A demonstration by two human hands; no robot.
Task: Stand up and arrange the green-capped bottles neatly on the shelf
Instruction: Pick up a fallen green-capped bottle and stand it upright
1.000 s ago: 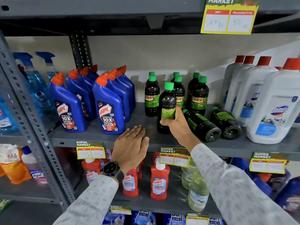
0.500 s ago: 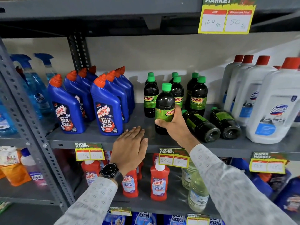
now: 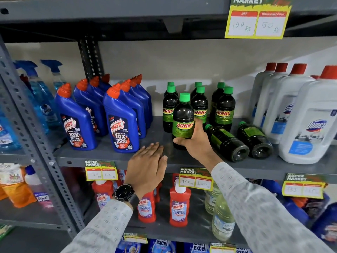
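Head view is showing the right hand (image 3: 196,143) grasping an upright green-capped bottle (image 3: 183,123) near the shelf (image 3: 109,157) front. Two fallen bottles (image 3: 226,141) are lying just right of it, caps pointing far-left. Left hand (image 3: 147,165) is hovering flat, released.

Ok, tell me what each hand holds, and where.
Right hand grips the upright green-capped bottle around its lower body. Left hand is flat and holds nothing.

Right hand (image 3: 196,143) grips upright bottle (image 3: 182,121); two bottles (image 3: 226,141) lie sideways.
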